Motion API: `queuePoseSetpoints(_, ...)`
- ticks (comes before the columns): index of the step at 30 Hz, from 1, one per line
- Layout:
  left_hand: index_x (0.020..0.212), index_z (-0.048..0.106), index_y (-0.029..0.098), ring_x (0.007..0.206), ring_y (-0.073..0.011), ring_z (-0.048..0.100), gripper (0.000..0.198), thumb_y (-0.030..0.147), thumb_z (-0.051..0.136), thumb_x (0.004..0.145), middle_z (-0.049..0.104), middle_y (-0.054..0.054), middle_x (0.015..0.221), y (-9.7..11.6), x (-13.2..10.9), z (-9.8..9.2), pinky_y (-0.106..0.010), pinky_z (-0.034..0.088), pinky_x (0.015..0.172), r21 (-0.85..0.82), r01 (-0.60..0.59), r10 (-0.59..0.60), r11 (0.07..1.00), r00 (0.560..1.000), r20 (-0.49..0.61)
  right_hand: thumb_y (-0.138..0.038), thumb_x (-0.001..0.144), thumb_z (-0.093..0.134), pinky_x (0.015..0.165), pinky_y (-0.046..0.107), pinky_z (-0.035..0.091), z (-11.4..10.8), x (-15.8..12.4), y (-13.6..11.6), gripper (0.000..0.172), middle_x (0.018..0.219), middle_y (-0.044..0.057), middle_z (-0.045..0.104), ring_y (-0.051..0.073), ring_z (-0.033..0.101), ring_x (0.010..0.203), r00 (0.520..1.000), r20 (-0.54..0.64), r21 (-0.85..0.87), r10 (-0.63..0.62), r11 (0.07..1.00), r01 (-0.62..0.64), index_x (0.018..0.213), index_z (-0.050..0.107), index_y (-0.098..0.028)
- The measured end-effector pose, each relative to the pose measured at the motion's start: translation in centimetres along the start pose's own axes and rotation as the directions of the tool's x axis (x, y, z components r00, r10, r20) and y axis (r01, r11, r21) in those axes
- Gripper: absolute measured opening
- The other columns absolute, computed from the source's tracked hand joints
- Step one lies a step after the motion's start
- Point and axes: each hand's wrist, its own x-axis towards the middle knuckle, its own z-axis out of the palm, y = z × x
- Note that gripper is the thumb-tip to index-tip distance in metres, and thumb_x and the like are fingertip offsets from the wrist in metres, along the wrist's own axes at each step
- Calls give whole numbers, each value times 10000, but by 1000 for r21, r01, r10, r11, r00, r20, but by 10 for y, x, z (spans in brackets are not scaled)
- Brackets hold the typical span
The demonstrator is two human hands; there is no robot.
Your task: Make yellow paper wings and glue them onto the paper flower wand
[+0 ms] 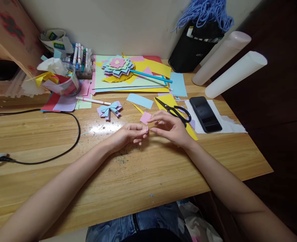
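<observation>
Between the thumb and fingers of my left hand [132, 134] is a small pink paper piece [147, 129], pinched near its edge. My right hand [170, 127] hovers just to the right, thumb and fingers apart, with nothing visible between them. A flat pink paper square [145, 117] lies right behind the fingers. Black-handled scissors [172, 109] rest on a yellow paper sheet [192, 132] beyond my right hand. A blue and purple paper bow [110, 110] sits behind my left hand, with a white marker [94, 101] beside it.
A layered paper flower [117, 65] with a blue stem lies on stacked coloured paper [138, 84] at the back. A phone [205, 114] rests on white tissue at right, near two white bottles [235, 74] and a black marker case [192, 48]. A black cable [79, 129] curves at left.
</observation>
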Motion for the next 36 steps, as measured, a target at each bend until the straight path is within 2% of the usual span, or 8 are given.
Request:
queuePoseSetpoints(4, 787, 588, 107, 396, 4, 193, 180, 284, 623, 779, 453, 53, 666, -4, 0, 2, -199, 341, 495, -155, 137, -115, 978, 983, 142, -245, 778, 670, 721, 292, 462, 2, -1, -3, 71, 905, 34, 593, 156, 554, 893, 997, 72, 76, 27, 997, -32, 844, 694, -233)
queuePoseSetpoints(8, 801, 596, 97, 383, 12, 178, 159, 252, 619, 772, 453, 51, 665, -6, 1, 0, -193, 357, 487, -228, 173, -131, 958, 973, 189, -247, 768, 677, 711, 298, 459, 4, -1, -3, 45, 862, 31, 594, 149, 565, 831, 992, 93, 153, 89, 983, -102, 784, 681, -206)
queuePoseSetpoints(11, 801, 616, 104, 387, 2, 242, 181, 278, 567, 816, 503, 31, 686, -9, 4, -2, -216, 427, 541, -223, 91, -70, 971, 992, 101, -261, 758, 681, 700, 295, 449, 4, 1, -2, 80, 816, 22, 595, 141, 564, 778, 988, 48, 182, 144, 972, -151, 748, 654, -186)
queuePoseSetpoints(14, 873, 630, 117, 490, -31, 425, 236, 331, 534, 843, 576, -16, 836, -12, 7, -1, -283, 487, 691, -196, -64, 57, 979, 998, -41, -277, 748, 683, 684, 273, 434, 2, 2, 0, 124, 758, 11, 601, 130, 556, 743, 975, -32, 188, 220, 959, -210, 709, 626, -174)
queuePoseSetpoints(18, 879, 610, 123, 646, -95, 565, 219, 327, 611, 799, 589, -22, 843, -13, 8, 7, -306, 479, 733, 8, -151, 150, 988, 972, -181, -295, 745, 678, 654, 249, 422, 0, 3, 5, 153, 709, -1, 605, 108, 538, 674, 949, -56, 217, 309, 932, -290, 686, 622, -166)
queuePoseSetpoints(24, 782, 599, 114, 612, -101, 570, 237, 349, 630, 773, 600, -19, 746, -12, 7, 12, -248, 455, 612, 374, -165, 275, 913, 925, -262, -338, 709, 704, 634, 252, 413, 3, 1, 3, 193, 702, 9, 626, 120, 550, 670, 924, 30, 188, 382, 905, -381, 684, 640, -158)
queuePoseSetpoints(32, 710, 607, 123, 524, -82, 498, 259, 376, 658, 737, 575, 1, 606, -14, 9, 7, -208, 401, 513, 500, -168, 381, 850, 850, -363, -371, 710, 699, 621, 251, 396, 3, 2, 2, 211, 741, 19, 646, 117, 542, 671, 896, 53, 155, 440, 883, -443, 733, 674, -162)
queuePoseSetpoints(36, 707, 627, 120, 532, -77, 498, 247, 362, 663, 737, 592, -7, 633, -13, 7, 7, -198, 402, 505, 475, -177, 376, 862, 852, -364, -353, 695, 715, 582, 236, 368, 4, 1, 2, 204, 723, 9, 630, 95, 510, 624, 894, 53, 177, 446, 877, -448, 701, 661, -156)
